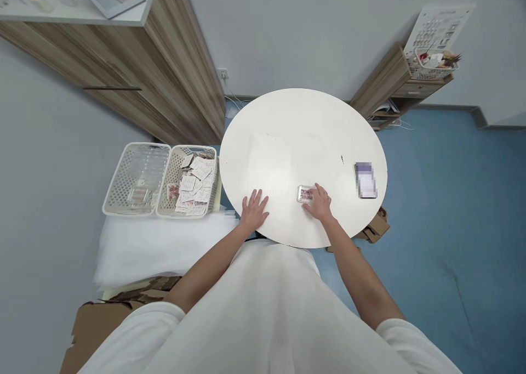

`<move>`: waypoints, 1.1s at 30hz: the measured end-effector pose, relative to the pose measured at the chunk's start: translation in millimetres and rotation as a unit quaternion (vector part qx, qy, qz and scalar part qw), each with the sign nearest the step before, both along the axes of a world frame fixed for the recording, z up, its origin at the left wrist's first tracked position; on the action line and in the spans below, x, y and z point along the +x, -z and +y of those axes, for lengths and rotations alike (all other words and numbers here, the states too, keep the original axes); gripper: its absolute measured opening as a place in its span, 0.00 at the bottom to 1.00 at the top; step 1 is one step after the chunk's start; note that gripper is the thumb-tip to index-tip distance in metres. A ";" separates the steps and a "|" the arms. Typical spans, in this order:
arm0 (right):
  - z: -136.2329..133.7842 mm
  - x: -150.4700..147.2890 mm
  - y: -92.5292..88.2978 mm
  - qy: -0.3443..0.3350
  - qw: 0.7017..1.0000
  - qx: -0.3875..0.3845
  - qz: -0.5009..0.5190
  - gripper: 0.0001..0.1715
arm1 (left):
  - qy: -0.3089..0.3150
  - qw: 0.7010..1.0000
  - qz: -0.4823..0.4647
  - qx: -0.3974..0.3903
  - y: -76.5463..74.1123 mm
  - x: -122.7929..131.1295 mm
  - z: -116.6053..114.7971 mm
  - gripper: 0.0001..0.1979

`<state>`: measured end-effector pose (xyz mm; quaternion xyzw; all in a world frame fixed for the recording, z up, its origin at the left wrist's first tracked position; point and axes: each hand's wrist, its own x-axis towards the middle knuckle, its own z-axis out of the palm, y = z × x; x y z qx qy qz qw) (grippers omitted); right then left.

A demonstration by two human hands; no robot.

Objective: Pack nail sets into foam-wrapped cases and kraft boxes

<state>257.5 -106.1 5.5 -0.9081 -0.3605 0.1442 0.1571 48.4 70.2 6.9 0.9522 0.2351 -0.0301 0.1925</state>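
Note:
A round white table (287,138) stands in front of me. My left hand (253,209) lies flat on its near edge, fingers spread, holding nothing. My right hand (318,202) rests on the table with its fingertips on a small clear packet with pink contents (304,194); the fingers lie over the packet's right side rather than wrapped round it. A small purple and white object (365,180), blurred out, lies further right on the table.
To the left stand two white mesh baskets: one nearly empty with a single packet (137,177), the other (189,181) full of several similar packets and paper slips. Behind are a wooden cabinet (164,72), a small shelf unit (400,86) and blue floor. Cardboard (373,228) lies under the table.

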 end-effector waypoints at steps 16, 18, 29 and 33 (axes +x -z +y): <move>-11.5 29.1 9.7 -0.092 0.993 0.037 0.058 0.21 | -0.015 0.999 0.043 0.001 6.5 4.0 -17.1 0.25; -16.5 29.9 6.8 -0.085 0.992 0.060 0.073 0.21 | -0.015 0.999 0.046 0.004 6.8 6.4 -20.6 0.25; -32.3 2.2 -17.6 -0.095 0.987 0.111 0.072 0.21 | 0.069 0.997 0.028 -0.026 4.5 36.1 -66.0 0.25; -22.8 -12.1 -16.2 -0.126 0.983 0.100 0.089 0.21 | 0.066 0.997 0.016 -0.048 1.5 33.0 -71.4 0.26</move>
